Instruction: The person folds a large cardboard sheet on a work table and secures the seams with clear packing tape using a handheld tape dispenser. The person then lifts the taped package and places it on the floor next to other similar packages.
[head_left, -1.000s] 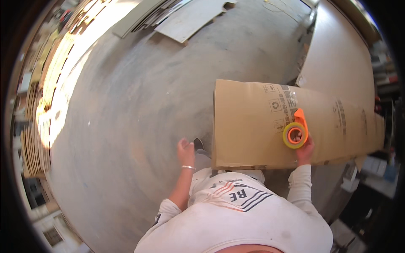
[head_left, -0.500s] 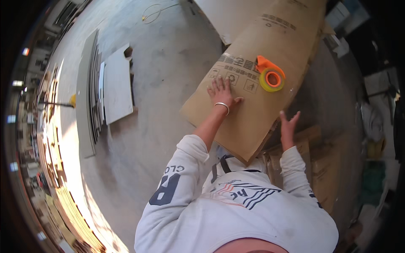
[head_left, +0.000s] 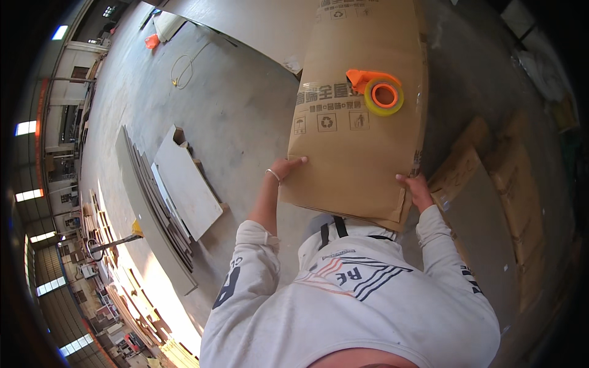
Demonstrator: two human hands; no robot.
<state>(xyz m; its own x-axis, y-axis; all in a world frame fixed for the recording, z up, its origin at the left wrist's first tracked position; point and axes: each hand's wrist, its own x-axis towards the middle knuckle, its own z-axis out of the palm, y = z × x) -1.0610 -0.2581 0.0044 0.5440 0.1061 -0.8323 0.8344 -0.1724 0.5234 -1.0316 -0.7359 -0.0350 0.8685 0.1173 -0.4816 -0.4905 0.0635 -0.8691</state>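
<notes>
A long brown cardboard sheet or flattened carton point(head_left: 350, 172), several layers thick at its near edge, stretches away in front of my body. My left hand point(head_left: 288, 167) grips its left edge, thumb on top and fingers hidden below. Opposite, my right hand point(head_left: 417, 189) holds the right edge near the close corner, its thumb also on top. On the cardboard lies an orange tape dispenser point(head_left: 362, 80) with a roll of yellowish tape point(head_left: 391, 109), beyond both hands and touched by neither.
Beyond the cardboard at upper left is a large pale panel point(head_left: 251, 27). A white board point(head_left: 187, 184) and a stack of long grey boards point(head_left: 150, 205) lie on the floor to the left. More cardboard point(head_left: 518, 208) stands at right. A thin yellow cable point(head_left: 178, 81) lies farther off.
My left hand has slid from flat on top of the cardboard to its left edge. My right hand has closed on the right edge. The cardboard now lies straighter in front of me.
</notes>
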